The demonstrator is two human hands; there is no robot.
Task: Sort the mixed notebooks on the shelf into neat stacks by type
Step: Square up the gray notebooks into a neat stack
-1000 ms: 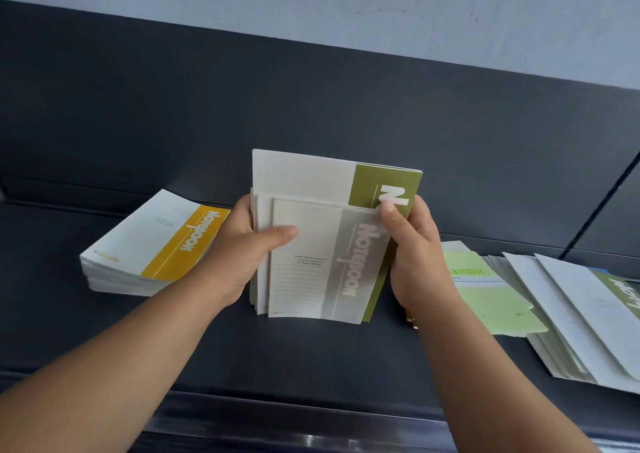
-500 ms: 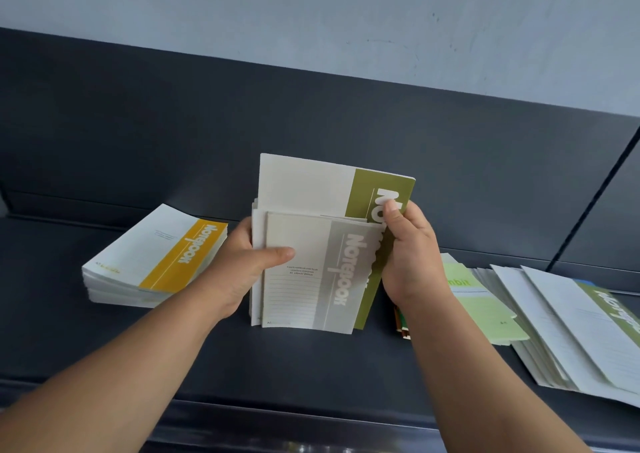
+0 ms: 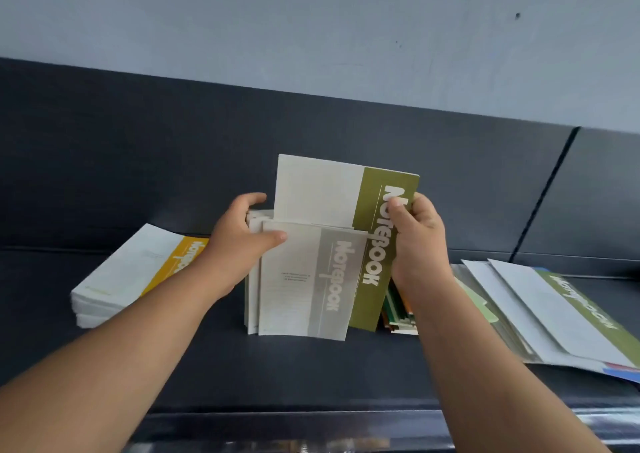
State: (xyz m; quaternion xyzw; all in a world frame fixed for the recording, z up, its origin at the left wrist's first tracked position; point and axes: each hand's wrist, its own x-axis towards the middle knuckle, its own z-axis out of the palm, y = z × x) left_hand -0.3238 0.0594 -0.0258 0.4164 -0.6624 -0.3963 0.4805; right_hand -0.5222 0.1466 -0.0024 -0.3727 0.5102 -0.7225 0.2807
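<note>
Left hand [image 3: 239, 241]: closed on the left edge of an upright bundle of notebooks, thumb laid across the front cover of the grey notebook [image 3: 308, 286], fingers curled behind the bundle.
Right hand [image 3: 417, 238]: closed on the right edge of the olive notebook [image 3: 346, 207], thumb on the front over the white lettering, fingers wrapped behind.
Grey notebook: frontmost in the bundle, upright, bottom edge on the shelf [image 3: 311, 376], white left half and a grey band reading "Notebook".
Olive notebook: stands behind the grey one and reaches well above it, tilted slightly to the right; its olive band shows to the right of the grey cover.
Rest of the bundle: several white page edges show between the two covers at the left; how many notebooks there are cannot be told.
Yellow stack [image 3: 138, 276]: neat pile lying flat on the shelf, left of the left forearm, top cover white with a yellow band.
Loose pile [image 3: 547, 317]: fanned, overlapping notebooks lying on the right of the shelf, the top one white with an olive band; a pale green cover shows beside the right wrist and a blue corner sticks out at the near edge.
Small stack [image 3: 396, 314]: green, orange and white edges lying flat just behind the right wrist, mostly hidden.
Shelf: dark, with a dark back panel [image 3: 138, 162] and a pale wall above.
</note>
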